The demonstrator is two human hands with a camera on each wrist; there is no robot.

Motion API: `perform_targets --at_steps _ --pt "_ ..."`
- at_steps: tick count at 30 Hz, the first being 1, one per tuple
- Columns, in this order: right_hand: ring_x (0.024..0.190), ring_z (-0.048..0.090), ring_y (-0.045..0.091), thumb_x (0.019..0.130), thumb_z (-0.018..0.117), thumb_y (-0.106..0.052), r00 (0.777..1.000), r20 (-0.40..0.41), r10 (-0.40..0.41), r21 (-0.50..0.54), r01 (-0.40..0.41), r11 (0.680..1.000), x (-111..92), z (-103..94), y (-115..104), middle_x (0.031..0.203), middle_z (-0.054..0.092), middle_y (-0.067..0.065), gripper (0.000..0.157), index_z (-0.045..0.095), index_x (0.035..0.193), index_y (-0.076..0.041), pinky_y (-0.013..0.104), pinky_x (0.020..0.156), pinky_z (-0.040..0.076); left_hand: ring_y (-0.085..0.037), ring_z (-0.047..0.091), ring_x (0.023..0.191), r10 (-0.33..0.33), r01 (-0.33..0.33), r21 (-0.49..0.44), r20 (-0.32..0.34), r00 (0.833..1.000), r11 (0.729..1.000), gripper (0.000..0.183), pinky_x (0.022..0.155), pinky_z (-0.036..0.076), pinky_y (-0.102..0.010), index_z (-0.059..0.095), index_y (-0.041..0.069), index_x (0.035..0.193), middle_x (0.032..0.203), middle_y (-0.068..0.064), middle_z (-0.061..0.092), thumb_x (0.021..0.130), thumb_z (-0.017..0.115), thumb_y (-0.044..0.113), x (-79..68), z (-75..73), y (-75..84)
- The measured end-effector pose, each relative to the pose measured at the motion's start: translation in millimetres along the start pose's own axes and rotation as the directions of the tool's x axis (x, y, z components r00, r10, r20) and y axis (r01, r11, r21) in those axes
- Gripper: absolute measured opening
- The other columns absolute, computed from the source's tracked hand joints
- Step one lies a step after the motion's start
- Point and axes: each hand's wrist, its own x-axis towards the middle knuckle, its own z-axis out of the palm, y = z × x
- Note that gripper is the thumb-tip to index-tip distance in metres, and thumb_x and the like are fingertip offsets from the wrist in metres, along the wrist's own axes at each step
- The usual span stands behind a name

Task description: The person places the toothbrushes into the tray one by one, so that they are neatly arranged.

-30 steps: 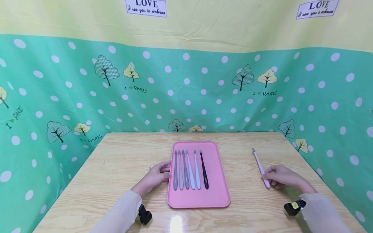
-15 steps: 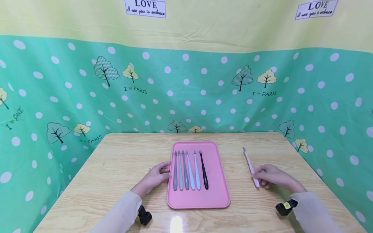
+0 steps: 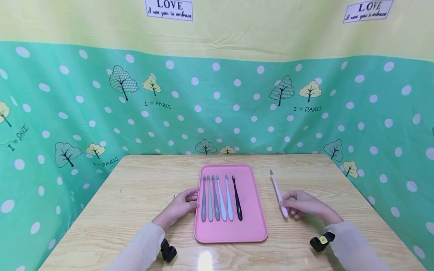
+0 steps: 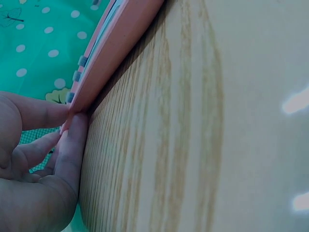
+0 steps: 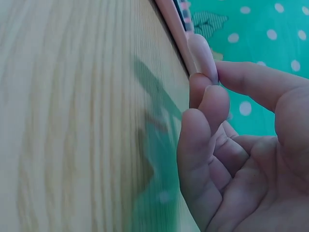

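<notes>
My right hand [image 3: 303, 203] pinches a pale pink toothbrush [image 3: 276, 188] near its handle end. The brush slants with its head pointing away, just right of the pink tray [image 3: 249, 229]. In the right wrist view, the handle's rounded end [image 5: 202, 55] sits between thumb and fingertips, raised off the table. My left hand [image 3: 179, 207] pinches the tray's left edge; the left wrist view has thumb and finger meeting at its rim [image 4: 91, 92]. On the tray lie toothbrushes side by side, heads away: three grey ones [image 3: 210, 203], two light blue ones [image 3: 229, 203] and a black one [image 3: 238, 203] at the right.
The wooden table [image 3: 142, 188] reaches back to a green dotted curtain [image 3: 217, 105], which also hangs along both sides. Black wrist cameras sit on the left wrist [image 3: 167, 250] and right wrist [image 3: 320, 242]. A shiny light reflection [image 3: 205, 259] shows near the front.
My right hand has moved left with the pink toothbrush, bringing it closer to the tray. The left hand, the tray and the toothbrushes on it have stayed in place.
</notes>
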Motion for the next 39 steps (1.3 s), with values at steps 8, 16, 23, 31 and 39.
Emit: perform_targets --at_steps 8,16,23,31,39 --pt "0.065 0.057 0.016 0.095 0.068 -0.029 0.999 0.022 -0.026 0.041 0.025 0.999 8 14.5 -10 0.080 0.063 0.009 0.041 0.060 0.116 0.005 0.027 0.057 0.058 -0.034 0.055 0.123 0.001 -0.001 -0.002 0.005 1.000 1.000 0.061 0.090 0.060 -0.033 0.044 -0.002 0.148 0.134 -0.019 0.055 0.091 0.065 -0.002 2.3 -0.7 -2.3" --pt "0.062 0.055 0.014 0.095 0.070 -0.029 0.997 0.036 -0.062 0.064 0.060 0.996 13 27.9 -18 0.078 0.062 0.007 0.045 0.060 0.120 0.008 0.026 0.055 0.058 -0.034 0.056 0.122 0.007 -0.007 -0.007 -0.003 1.000 1.000 0.061 0.090 0.060 -0.035 0.045 -0.002 0.147 0.133 -0.018 0.056 0.090 0.065 -0.004 1.7 -0.7 -3.2" --pt "0.059 0.055 0.013 0.093 0.071 -0.031 0.997 0.047 -0.067 0.066 0.064 0.996 16 38.9 -27 0.075 0.062 0.006 0.045 0.062 0.118 0.005 0.025 0.053 0.056 -0.034 0.055 0.123 0.014 -0.014 -0.006 0.002 1.000 1.000 0.061 0.091 0.060 -0.034 0.043 -0.004 0.148 0.134 -0.019 0.056 0.090 0.064 -0.004 1.5 0.3 -2.1" --pt "0.056 0.055 0.011 0.093 0.072 -0.030 0.996 0.057 -0.074 0.062 0.071 0.996 20 52.0 -39 0.074 0.065 0.005 0.042 0.064 0.117 0.004 0.022 0.051 0.054 -0.035 0.055 0.123 0.014 -0.014 -0.001 0.003 1.000 1.000 0.061 0.091 0.060 -0.034 0.043 -0.004 0.148 0.134 -0.020 0.056 0.090 0.064 -0.004 1.3 0.0 -2.6" --pt "0.053 0.058 0.010 0.091 0.074 -0.027 0.995 0.051 -0.086 0.062 0.083 0.995 29 64.1 -47 0.071 0.068 0.006 0.038 0.065 0.113 0.003 0.020 0.047 0.054 -0.035 0.055 0.124 0.014 -0.014 -0.009 0.005 1.000 1.000 0.062 0.091 0.060 -0.034 0.043 -0.004 0.148 0.134 -0.020 0.055 0.090 0.065 -0.004 1.5 -0.4 -2.7"
